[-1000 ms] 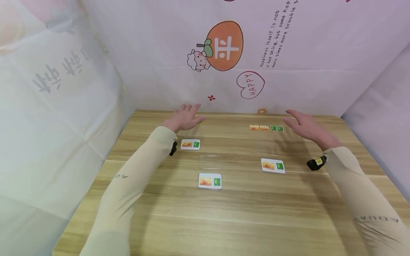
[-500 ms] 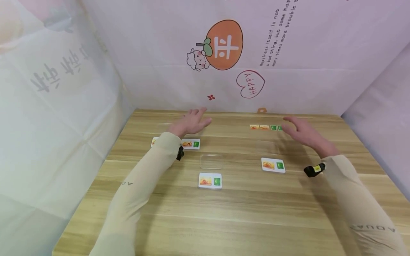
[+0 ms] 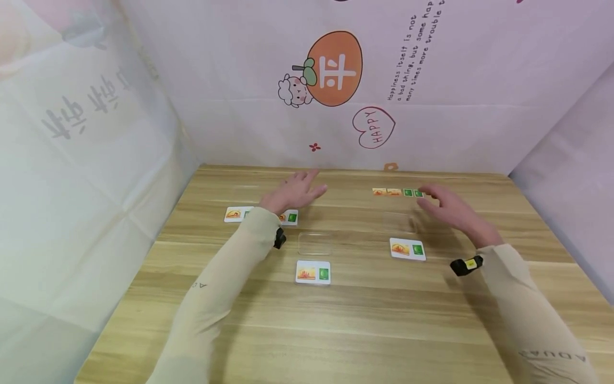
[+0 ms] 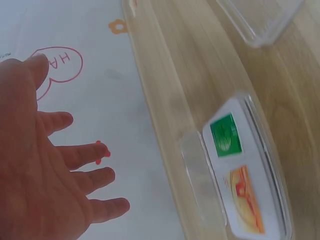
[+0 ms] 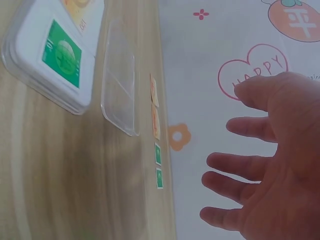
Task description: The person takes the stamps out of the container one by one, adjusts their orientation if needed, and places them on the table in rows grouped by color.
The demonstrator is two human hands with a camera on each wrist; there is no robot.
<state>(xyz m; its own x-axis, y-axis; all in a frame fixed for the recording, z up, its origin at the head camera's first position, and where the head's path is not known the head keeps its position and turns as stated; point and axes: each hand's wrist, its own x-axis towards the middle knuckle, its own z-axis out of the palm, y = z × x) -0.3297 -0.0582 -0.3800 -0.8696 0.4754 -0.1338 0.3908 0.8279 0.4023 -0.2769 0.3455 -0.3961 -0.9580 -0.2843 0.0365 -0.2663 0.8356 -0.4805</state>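
My left hand [image 3: 293,193] hovers at the back left of the table, fingers spread and nothing in them. Beneath its wrist, a white case [image 3: 290,217] with an orange and a green stamp-like picture is partly covered; the left wrist view shows this white case [image 4: 257,175] beside a clear plastic lid [image 4: 200,175]. My right hand [image 3: 453,213], fingers loosely extended, holds nothing. Its fingertips overlap the end of a row of small green stamps [image 3: 408,192] and orange stamps [image 3: 386,192]. Nearer the person lie a clear lid [image 3: 399,222] and another white case [image 3: 407,249].
Another white case [image 3: 238,214] lies at the left, with a faint clear lid [image 3: 246,193] behind it. At centre front sits a white case [image 3: 313,272], a clear lid [image 3: 314,244] behind it. A printed cloth [image 3: 268,128] hangs along the table's [image 3: 336,330] back edge.
My left hand has moved right and slightly toward the person, uncovering the leftmost white case. My right hand has come down and slightly left, its fingertips now over the end of the stamp row.
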